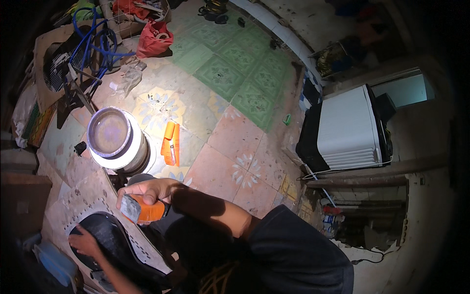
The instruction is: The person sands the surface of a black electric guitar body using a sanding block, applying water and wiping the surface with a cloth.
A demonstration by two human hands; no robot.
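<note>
My right hand (149, 189) is closed around a block (147, 210), orange on its side with a grey, scuffed end face. I cannot make out whether it is a solid block or a folded sheet. It is held above a glossy black curved panel (105, 235). On that panel's left edge lies my left hand (85, 242), fingers stretched out and holding nothing. Pale dusty smears mark the panel, which rests on a light perforated surface (129, 230). Part of the panel is hidden by my left forearm and dark clothing.
A round basin (108, 131) with murky liquid stands on a white round support. Beside it, an orange strip (171, 142) lies on the tiles. Blue hose (90, 44), a red bag (154, 39) and clutter fill the back left. At right stands a white-and-black appliance (347, 130).
</note>
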